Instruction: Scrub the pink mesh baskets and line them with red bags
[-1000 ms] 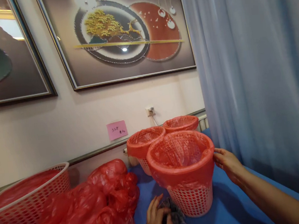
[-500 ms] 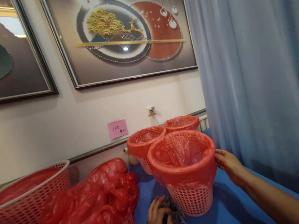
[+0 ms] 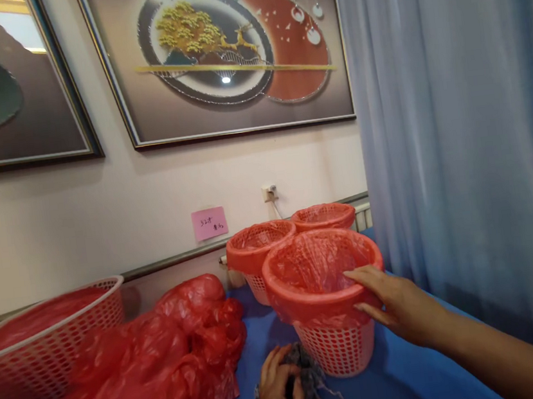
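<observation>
A white perforated plastic basket, lined with a red plastic bag folded over its rim, stands upright on the blue surface. My right hand is at the near right of that rim, its fingers over the top edge and its thumb against the outside, closed on the lined edge. Just left of the basket's foot, my left hand has its curled fingers on a grey fuzzy cloth. Part of the cloth is hidden beneath the palm.
Two similar lined baskets, one at the left and one farther back, stand behind. A heap of red plastic bags lies left, beside a large white basket. A blue curtain hangs at right.
My right hand has moved left from the basket's right side onto its near rim. The basket has shifted slightly left. My left hand stays on the cloth.
</observation>
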Demonstrator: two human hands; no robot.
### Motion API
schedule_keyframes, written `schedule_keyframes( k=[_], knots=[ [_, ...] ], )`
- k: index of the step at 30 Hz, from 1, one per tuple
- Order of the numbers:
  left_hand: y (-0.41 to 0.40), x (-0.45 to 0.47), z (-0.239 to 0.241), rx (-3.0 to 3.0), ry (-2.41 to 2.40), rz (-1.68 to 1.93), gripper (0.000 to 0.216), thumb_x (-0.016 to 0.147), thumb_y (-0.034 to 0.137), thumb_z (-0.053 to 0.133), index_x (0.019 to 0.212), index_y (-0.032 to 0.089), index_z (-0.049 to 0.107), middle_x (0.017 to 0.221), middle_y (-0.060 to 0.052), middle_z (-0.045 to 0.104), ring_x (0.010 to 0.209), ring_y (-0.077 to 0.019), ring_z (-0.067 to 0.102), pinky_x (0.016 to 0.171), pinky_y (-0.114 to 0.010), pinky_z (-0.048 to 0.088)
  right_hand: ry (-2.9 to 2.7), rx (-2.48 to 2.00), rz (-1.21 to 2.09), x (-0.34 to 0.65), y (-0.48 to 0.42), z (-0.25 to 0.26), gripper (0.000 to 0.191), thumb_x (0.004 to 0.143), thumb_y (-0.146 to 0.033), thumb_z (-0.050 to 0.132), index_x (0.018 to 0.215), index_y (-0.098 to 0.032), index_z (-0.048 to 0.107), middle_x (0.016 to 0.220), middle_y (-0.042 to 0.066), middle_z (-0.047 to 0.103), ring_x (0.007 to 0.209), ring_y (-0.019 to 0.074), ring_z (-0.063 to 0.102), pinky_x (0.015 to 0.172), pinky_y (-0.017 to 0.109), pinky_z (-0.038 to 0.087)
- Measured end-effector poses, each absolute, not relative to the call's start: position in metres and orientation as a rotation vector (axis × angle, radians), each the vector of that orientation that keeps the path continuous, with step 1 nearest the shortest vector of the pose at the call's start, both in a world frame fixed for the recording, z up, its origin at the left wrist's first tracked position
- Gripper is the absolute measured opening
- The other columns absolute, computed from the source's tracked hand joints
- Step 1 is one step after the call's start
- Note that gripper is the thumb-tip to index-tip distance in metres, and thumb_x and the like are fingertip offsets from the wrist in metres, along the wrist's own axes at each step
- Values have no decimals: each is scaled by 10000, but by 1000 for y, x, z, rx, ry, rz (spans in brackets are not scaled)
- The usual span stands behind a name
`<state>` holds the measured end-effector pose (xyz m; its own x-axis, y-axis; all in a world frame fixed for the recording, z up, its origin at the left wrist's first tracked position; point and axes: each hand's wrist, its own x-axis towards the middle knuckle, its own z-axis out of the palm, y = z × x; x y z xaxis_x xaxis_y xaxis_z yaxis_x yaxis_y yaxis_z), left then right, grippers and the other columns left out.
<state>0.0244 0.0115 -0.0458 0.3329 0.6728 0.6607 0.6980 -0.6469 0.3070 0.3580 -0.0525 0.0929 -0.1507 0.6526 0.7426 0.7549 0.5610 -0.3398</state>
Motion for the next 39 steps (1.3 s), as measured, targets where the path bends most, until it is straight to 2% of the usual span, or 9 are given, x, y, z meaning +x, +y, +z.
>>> schedule_keyframes(
  k=[2,4,7,11,18,30,35,39],
  knots=[
    [11,24,-45,-2543,-1322,-1249,195,885,196,572,896,258,757,1300,-93,745,1276,-329,658,1029,-583,575,-1895,-1169,-84,360,-52,94,273,947,-260,551,1183,-274,689,1104,67,735,972,265,719,839,387,601],
    [9,24,-44,-2549,-1344,-1264,194,883,196,573,893,253,758,1299,-102,745,1278,-331,655,1035,-586,570,-1869,-1181,-75,371,-50,93,173,960,-275,523,1010,-259,689,927,53,711,839,236,697,752,349,579],
    [7,25,-42,-2561,-1387,-1271,203,878,193,565,890,248,760,1291,-109,750,1284,-339,650,1043,-602,559,-1758,-1235,-166,402,-50,95,162,960,-362,541,921,-255,656,835,44,677,748,223,658,702,336,543],
    [2,29,-37,-2578,-1448,-1284,216,865,184,552,877,243,760,1283,-105,755,1287,-337,650,1050,-624,544,-1551,-1393,-388,459,-53,104,274,936,-504,556,932,-244,644,841,58,685,723,234,641,679,353,507],
    [-1,34,-33,-2603,-1509,-1280,210,835,172,564,863,249,757,1285,-97,757,1298,-342,641,1054,-643,533,-1354,-1637,-617,531,-57,102,527,916,-721,429,841,-238,626,844,97,688,734,261,644,672,397,482],
    [1,33,-35,-2618,-1540,-1265,204,822,187,580,840,254,771,1277,-96,762,1285,-341,650,1048,-623,539,-1523,-1592,-401,496,-23,74,292,882,-520,526,839,-243,606,832,80,668,764,257,635,721,388,499],
    [2,30,-39,-2619,-1532,-1281,217,798,163,582,845,259,771,1267,-96,766,1275,-334,661,1047,-621,542,-1541,-1618,-403,490,-8,70,282,878,-499,531,898,-230,614,888,96,674,822,277,652,748,400,508],
    [3,30,-42,-2635,-1537,-1278,218,812,171,575,856,256,771,1283,-100,758,1281,-334,655,1043,-634,533,-1543,-1620,-412,489,-11,69,314,888,-471,519,1006,-208,641,982,127,697,916,314,681,833,454,541]
  ],
)
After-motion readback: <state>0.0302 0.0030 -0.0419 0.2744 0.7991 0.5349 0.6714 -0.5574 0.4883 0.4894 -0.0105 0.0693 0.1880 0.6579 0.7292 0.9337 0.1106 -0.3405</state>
